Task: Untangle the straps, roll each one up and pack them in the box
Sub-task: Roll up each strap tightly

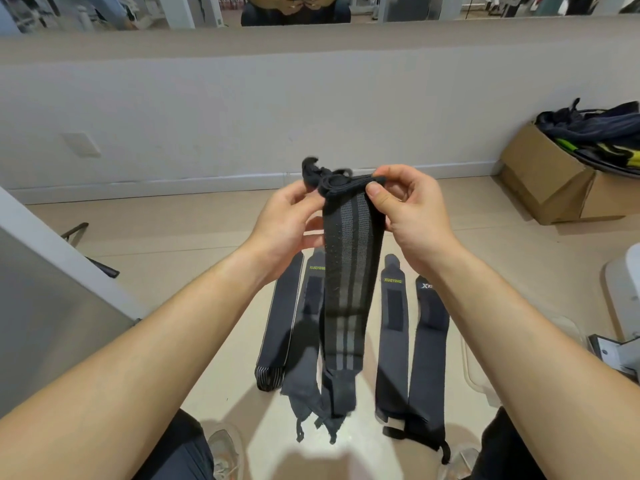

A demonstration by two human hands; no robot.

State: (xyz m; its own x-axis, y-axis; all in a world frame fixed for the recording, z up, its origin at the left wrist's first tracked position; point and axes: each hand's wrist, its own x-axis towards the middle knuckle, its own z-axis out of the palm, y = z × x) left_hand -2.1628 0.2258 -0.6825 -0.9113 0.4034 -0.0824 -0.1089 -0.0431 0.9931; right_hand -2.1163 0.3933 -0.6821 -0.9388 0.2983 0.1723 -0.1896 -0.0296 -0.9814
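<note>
My right hand (412, 209) pinches the rolled top end of a grey-striped strap (349, 271) between thumb and fingers, and my left hand (287, 220) curls around the same end from the other side. The rest of it hangs straight down between my forearms, over the other straps (393, 327) lying side by side on the floor (207, 237).

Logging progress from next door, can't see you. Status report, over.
Both busy: left hand and right hand pinch top end of striped strap, roll barely begun, tail hanging. On floor, four other straps laid flat. At right, cardboard box. Nothing blocking.
</note>
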